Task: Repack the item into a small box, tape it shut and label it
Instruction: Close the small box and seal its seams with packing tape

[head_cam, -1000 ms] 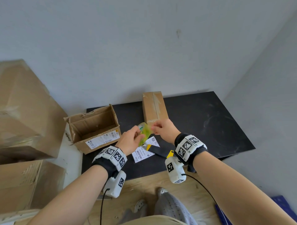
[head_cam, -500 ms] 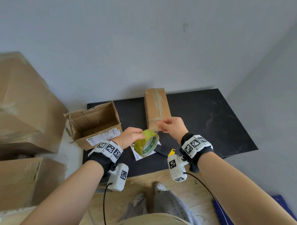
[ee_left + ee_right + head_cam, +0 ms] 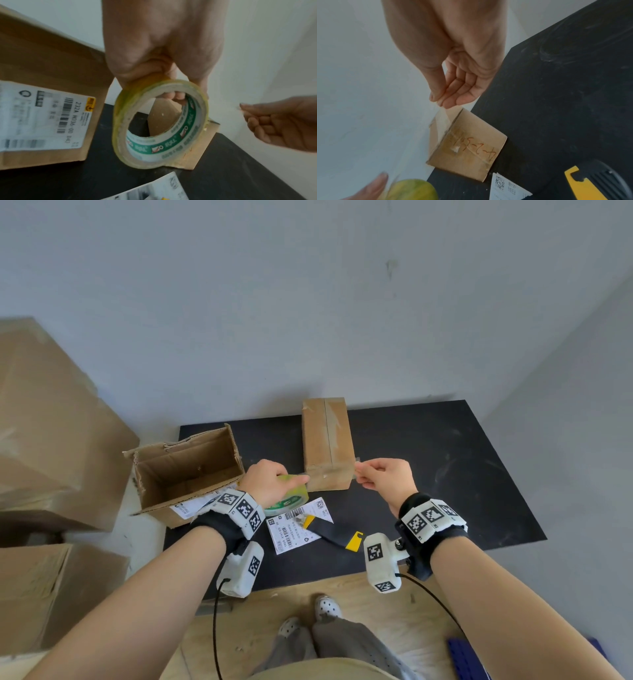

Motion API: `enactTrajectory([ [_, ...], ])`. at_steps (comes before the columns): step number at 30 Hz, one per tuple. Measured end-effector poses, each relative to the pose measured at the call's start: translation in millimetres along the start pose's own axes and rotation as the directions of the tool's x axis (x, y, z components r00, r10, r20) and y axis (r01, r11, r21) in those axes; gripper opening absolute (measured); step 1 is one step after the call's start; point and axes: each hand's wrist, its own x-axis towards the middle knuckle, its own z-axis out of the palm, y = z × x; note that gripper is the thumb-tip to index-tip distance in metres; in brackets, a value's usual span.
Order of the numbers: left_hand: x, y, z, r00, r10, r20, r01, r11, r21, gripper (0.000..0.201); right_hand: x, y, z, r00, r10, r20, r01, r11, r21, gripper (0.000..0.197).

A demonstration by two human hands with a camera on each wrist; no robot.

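Observation:
A small closed cardboard box (image 3: pixel 327 445) lies lengthwise on the black table (image 3: pixel 445 460), old tape along its top seam. My left hand (image 3: pixel 270 481) grips a yellowish roll of clear tape (image 3: pixel 289 498) at the box's near left corner; the roll (image 3: pixel 159 124) shows a green-printed core. My right hand (image 3: pixel 383 477) pinches the free tape end (image 3: pixel 356 469) just right of the box's near end, so a clear strip stretches across that end. In the right wrist view thumb and fingers (image 3: pixel 443 100) pinch the strip above the box (image 3: pixel 467 147). A shipping label (image 3: pixel 294 525) lies nearer me.
An open empty carton (image 3: pixel 185 470) with a printed label stands at the table's left. A black and yellow box cutter (image 3: pixel 337 537) lies on the label near the front edge. Large cardboard boxes (image 3: pixel 51 433) are stacked at far left. The table's right half is bare.
Both hands moved away from me to the small box's near end. They drew apart, pulling a strip of tape from the roll across that end.

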Motion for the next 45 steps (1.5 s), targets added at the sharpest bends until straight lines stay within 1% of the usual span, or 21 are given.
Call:
enactTrajectory([
  [2, 5.0, 5.8, 0.8, 1.0, 0.008, 0.004, -0.008, 1.0, -0.018, 0.056, 3.7, 2.8, -7.2, 1.0, 0.019, -0.023, -0.018, 1.0, 0.022, 0.011],
  [3, 7.2, 8.9, 0.5, 1.0, 0.006, 0.003, -0.006, 1.0, 0.001, 0.055, 5.7, 4.2, -10.9, 0.999, 0.027, -0.031, -0.026, 0.999, 0.033, 0.01],
  [6, 11.6, 15.2, -1.6, 0.999, -0.043, -0.009, 0.043, 0.993, 0.113, 0.054, 11.4, 7.3, -22.0, 0.997, 0.054, -0.054, -0.05, 0.996, 0.073, 0.013],
  [8, 15.0, 18.1, -4.1, 0.997, -0.068, -0.025, 0.071, 0.986, 0.153, 0.057, 15.9, 8.1, -26.7, 0.996, 0.073, -0.051, -0.068, 0.993, 0.093, 0.014],
  [11, 21.5, 18.8, -6.7, 0.997, -0.078, -0.03, 0.082, 0.975, 0.204, 0.059, 22.8, 11.4, -25.1, 0.988, 0.152, -0.03, -0.146, 0.98, 0.136, 0.016],
  [13, 27.7, 17.2, -10.0, 0.994, -0.098, -0.039, 0.104, 0.968, 0.227, 0.056, 28.2, 12.6, -19.7, 0.978, 0.21, -0.011, -0.205, 0.965, 0.165, 0.021],
  [15, 34.3, 16.0, -13.7, 0.99, -0.131, -0.049, 0.138, 0.964, 0.225, 0.052, 32.0, 13.0, -14.2, 0.97, 0.244, 0.001, -0.241, 0.956, 0.166, 0.023],
  [18, 42.1, 17.4, -16.4, 0.984, -0.17, -0.051, 0.177, 0.962, 0.207, 0.047, 36.1, 10.6, -8.4, 0.961, 0.274, -0.021, -0.268, 0.951, 0.155, 0.018],
  [22, 47.9, 18.2, -16.2, 0.983, -0.176, -0.047, 0.181, 0.971, 0.157, 0.034, 41.7, 7.3, -5.5, 0.953, 0.3, -0.031, -0.294, 0.947, 0.13, 0.019],
  [24, 48.4, 17.2, -15.8, 0.984, -0.175, -0.038, 0.179, 0.972, 0.15, 0.032, 43.6, 7.1, -4.5, 0.95, 0.311, -0.04, -0.305, 0.945, 0.12, 0.019],
  [28, 48.1, 12.5, -12.7, 0.983, -0.179, -0.029, 0.181, 0.969, 0.165, 0.033, 44.5, 8.0, -2.1, 0.946, 0.319, -0.052, -0.313, 0.945, 0.094, 0.02],
  [40, 51.2, 3.5, -7.6, 0.985, -0.174, -0.001, 0.172, 0.976, 0.13, 0.035, 42.3, 10.6, -1.8, 0.952, 0.297, -0.077, -0.292, 0.954, 0.066, 0.019],
  [45, 52.0, 1.7, -5.0, 0.989, -0.145, 0.01, 0.142, 0.981, 0.129, 0.035, 42.1, 13.6, -2.1, 0.954, 0.285, -0.094, -0.283, 0.958, 0.037, 0.019],
])
